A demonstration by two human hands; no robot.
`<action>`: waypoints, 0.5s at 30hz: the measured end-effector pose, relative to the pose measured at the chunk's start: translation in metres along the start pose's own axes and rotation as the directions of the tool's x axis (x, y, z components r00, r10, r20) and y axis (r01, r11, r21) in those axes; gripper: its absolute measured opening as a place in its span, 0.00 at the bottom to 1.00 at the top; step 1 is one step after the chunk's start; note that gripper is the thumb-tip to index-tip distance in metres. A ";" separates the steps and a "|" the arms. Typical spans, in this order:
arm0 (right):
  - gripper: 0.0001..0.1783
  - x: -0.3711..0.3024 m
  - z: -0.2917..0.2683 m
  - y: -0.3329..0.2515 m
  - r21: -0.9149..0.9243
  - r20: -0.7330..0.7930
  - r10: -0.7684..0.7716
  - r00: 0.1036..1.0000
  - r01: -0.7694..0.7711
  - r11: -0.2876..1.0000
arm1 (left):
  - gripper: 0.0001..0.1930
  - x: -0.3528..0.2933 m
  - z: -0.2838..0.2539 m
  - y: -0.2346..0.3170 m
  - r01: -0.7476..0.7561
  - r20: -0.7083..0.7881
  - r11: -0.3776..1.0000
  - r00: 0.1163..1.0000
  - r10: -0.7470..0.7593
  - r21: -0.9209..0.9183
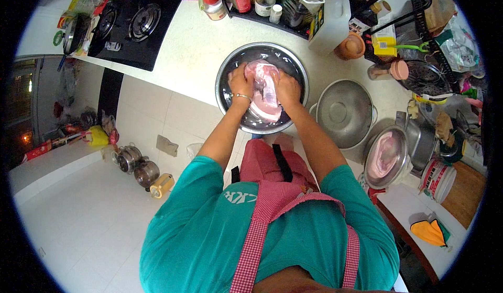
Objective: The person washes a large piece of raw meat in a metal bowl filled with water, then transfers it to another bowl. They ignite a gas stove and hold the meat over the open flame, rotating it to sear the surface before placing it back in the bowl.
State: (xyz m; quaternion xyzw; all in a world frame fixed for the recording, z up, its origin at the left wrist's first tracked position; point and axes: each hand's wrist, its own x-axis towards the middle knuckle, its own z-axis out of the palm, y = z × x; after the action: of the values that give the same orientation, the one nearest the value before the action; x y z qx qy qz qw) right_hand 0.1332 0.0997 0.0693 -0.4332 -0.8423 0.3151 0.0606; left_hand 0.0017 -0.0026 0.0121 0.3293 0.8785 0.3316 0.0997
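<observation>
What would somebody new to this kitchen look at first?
Probably the big pink piece of meat between the left hand and the right hand, in the wide metal basin in the upper middle. Next might come the second piece of meat, in a metal bowl at the right, and the black stovetop at the upper left.

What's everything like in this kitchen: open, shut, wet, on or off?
Raw meat: in the basin, held
Left hand: gripping its left side
Right hand: gripping its right side
Basin: uncovered, seemingly watery
Two-handled pot: uncovered
Second meat piece: lying in a pan, untouched
Stove: no flame visible
Jug: upright, green cap on
</observation>
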 end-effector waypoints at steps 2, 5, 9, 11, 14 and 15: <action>0.20 -0.001 0.005 0.007 0.047 -0.062 -0.044 0.997 0.047 0.998 | 0.32 -0.019 -0.019 0.028 0.041 -0.114 0.999 0.993 -0.043 -0.018; 0.22 -0.006 0.006 0.008 0.188 -0.064 -0.062 0.996 0.074 0.979 | 0.51 -0.041 -0.021 0.031 0.259 -0.041 0.964 0.964 -0.262 -0.063; 0.36 -0.019 0.014 0.027 0.162 -0.143 -0.294 0.945 0.315 0.935 | 0.63 -0.064 -0.016 0.040 0.482 0.065 0.874 0.876 -0.479 -0.061; 0.42 -0.031 0.017 0.020 0.120 -0.172 -0.317 0.933 0.339 0.933 | 0.64 -0.068 -0.011 0.041 0.529 0.092 0.848 0.847 -0.524 -0.039; 0.48 -0.042 0.017 0.006 0.229 -0.054 -0.127 0.990 0.136 0.964 | 0.64 -0.069 -0.006 0.043 0.584 0.100 0.809 0.810 -0.577 -0.060; 0.50 -0.039 0.021 0.005 0.258 -0.055 -0.132 0.990 0.142 0.956 | 0.60 -0.071 -0.001 0.042 0.515 0.004 0.857 0.857 -0.515 -0.026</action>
State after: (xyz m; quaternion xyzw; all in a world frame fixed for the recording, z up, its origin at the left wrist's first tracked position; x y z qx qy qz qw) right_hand 0.1530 0.0618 0.0563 -0.3678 -0.8200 0.4104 0.1547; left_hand 0.0769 -0.0250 0.0367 0.0806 0.9302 0.3050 0.1875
